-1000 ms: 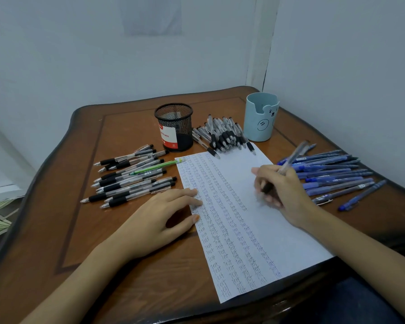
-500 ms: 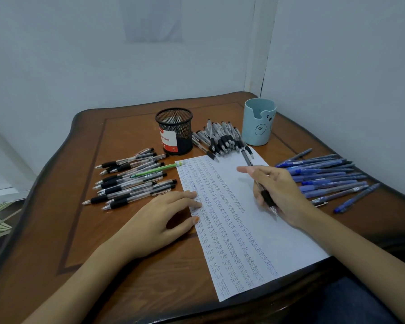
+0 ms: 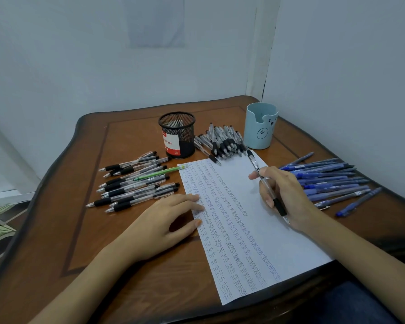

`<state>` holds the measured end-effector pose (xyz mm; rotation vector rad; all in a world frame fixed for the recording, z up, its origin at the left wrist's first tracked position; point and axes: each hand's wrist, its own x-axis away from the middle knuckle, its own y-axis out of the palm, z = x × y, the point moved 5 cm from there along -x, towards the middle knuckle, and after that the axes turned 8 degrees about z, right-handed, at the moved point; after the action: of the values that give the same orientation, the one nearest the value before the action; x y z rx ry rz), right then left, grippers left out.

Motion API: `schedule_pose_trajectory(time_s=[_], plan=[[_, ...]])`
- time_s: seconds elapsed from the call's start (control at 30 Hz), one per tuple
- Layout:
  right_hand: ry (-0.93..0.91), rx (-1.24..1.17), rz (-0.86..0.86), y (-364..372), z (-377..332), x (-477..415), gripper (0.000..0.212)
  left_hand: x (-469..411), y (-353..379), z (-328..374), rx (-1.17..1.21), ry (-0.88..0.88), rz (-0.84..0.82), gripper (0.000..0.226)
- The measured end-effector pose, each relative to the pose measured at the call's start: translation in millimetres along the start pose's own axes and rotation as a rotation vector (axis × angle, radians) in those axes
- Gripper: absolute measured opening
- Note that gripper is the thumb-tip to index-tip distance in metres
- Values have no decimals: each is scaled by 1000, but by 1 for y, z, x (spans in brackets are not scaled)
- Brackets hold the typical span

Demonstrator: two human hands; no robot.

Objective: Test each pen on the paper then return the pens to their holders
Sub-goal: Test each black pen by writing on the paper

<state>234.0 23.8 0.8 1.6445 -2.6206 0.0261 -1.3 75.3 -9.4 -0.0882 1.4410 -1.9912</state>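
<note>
On the glossy wooden table [image 3: 56,230], the left hand [image 3: 159,228] presses flat, fingers spread, on the left edge of the scribbled white paper [image 3: 239,183]. The right hand [image 3: 288,197] grips a clear, black-gripped pen [image 3: 255,167], now slanted with its nib toward the near edge; a second ago it was raised.

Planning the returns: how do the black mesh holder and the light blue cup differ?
The black mesh holder is see-through wire with a red and white label; the light blue cup is solid with a bear face. The holder's rim is level; the cup's is notched. The holder stands left of the cup. Both stand upright, and no pen sticks out of either.
</note>
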Motion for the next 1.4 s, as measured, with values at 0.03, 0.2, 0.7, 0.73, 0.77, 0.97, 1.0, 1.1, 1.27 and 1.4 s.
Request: schedule_pose_trajectory(time_s=[0.03,0.2,0.7,0.73,0.77,0.97,1.0,1.1,1.27,1.4], plan=[[4,-19,16,-1,0,0,29,0,0,0,2,-2,-1,46],[87,-155,71,-9,4,-4,26,0,0,-1,8,-15,-2,46],[-268,592,6,45,-52,-74,12,-1,-2,-3,35,-33,12,45],[-320,644,24,52,-57,-84,17,-1,-2,-3,28,-29,14,44],[-353,689,40,59,-61,-93,21,-1,-2,-2,23,-27,14,44],[-479,911,79,93,-71,-141,28,-3,-4,1,12,-23,7,41],[-474,940,70,96,-69,-145,32,-2,-4,1,16,-24,7,39],[-482,957,86,97,-66,-148,13,-2,-4,1,17,-17,9,38],[-534,840,69,99,-53,-133,24,-2,-4,1,34,-22,14,37],[-505,704,-222,117,-41,-113,11,-3,-5,0,32,-34,11,39]])
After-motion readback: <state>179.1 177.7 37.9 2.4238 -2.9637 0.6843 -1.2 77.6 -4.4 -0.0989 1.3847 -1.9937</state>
